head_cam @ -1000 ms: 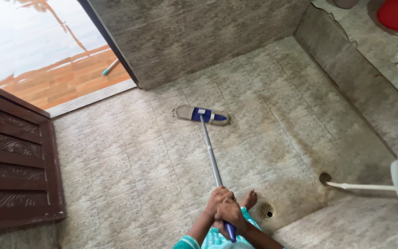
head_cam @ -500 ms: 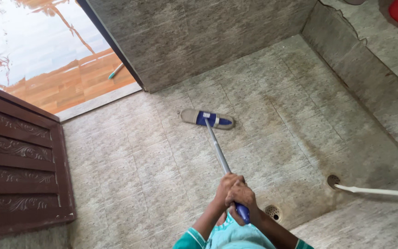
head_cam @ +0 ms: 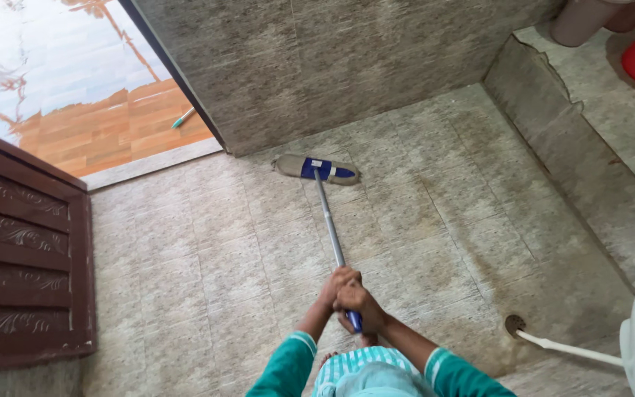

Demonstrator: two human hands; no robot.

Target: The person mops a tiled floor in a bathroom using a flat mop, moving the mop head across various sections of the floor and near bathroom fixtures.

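I see my left hand and right hand both clenched around the slim metal mop pole, its flat grey-and-blue pad lying beside the mottled tile wall, fingertips hidden.

One mop — two hands — one carved wooden door, one white hose.
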